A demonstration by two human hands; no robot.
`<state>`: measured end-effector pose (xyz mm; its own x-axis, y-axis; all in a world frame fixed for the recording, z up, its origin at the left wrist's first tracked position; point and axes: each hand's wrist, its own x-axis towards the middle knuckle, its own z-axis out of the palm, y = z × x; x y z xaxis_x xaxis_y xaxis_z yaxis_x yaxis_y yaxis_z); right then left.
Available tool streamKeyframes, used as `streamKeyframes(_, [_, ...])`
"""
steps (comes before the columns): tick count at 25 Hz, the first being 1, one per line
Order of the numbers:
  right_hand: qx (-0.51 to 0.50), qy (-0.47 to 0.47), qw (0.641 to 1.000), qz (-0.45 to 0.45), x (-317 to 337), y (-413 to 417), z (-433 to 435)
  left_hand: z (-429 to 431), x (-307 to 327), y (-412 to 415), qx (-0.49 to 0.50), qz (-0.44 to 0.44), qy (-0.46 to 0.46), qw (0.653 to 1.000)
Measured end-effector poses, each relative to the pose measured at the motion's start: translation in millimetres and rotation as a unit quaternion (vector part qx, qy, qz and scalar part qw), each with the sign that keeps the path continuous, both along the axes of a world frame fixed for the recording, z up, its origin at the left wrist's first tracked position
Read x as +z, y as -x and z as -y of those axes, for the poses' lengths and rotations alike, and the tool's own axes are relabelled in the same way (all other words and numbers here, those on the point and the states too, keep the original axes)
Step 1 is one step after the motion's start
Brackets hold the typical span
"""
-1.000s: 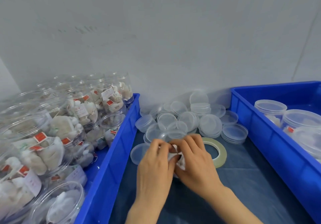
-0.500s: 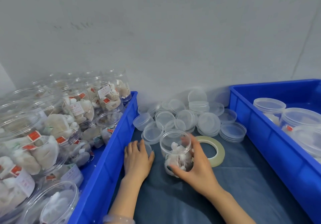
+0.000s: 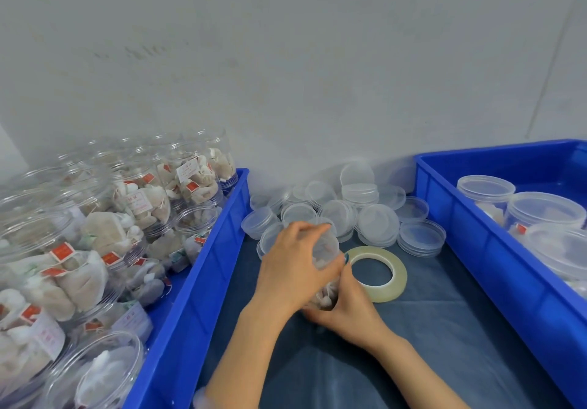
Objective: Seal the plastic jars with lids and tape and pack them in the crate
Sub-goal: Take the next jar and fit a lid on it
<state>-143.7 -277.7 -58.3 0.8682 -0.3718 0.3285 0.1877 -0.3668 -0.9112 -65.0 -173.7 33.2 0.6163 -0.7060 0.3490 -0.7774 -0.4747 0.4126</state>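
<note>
Since half a second ago the left hand [image 3: 295, 269] has left the cloth [image 3: 413, 345] and come down over the jar [image 3: 324, 294], which stands just left of the tape roll [image 3: 374, 273]. Its fingers are curled over the jar's mouth, pressing what looks like a clear lid [image 3: 327, 242] onto it. The right hand [image 3: 346, 310] wraps the jar low down, thumb and fingers bent round its base to steady it. Small bags fill the jar.

Behind the tape roll lies a heap of loose lids [image 3: 378, 221]. To its left a blue crate [image 3: 222, 250] holds many filled jars that are open at the top. To its right a second blue crate [image 3: 476, 250] holds a few capped jars [image 3: 486, 188].

As I read it, the work is early. This jar is only being capped; it needs taping and a place in the right-hand crate. The tape lies untouched, and the many open jars on the left await the same treatment.
</note>
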Motion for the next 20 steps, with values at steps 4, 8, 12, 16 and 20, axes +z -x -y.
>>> streamKeyframes(4, [-0.007,0.004,1.000,0.005,-3.8,-0.6,0.0,8.1,0.0,6.9,0.057,0.013,-0.032,0.998])
streamKeyframes(8, [-0.042,0.040,0.997,0.053,-2.5,2.7,0.4,3.6,-0.2,17.4,0.118,-0.010,0.005,0.993])
streamKeyframes(12, [-0.164,0.186,0.968,0.043,5.5,7.0,-5.9,5.3,3.9,22.6,0.198,-0.086,-0.002,0.976])
streamKeyframes(16, [-0.215,0.154,0.964,0.038,15.1,14.2,-6.7,4.7,4.7,22.1,0.131,-0.117,0.047,0.983])
streamKeyframes(20, [-0.042,0.050,0.997,0.038,20.4,24.8,13.1,-7.3,6.0,5.6,-0.008,-0.153,0.119,0.981])
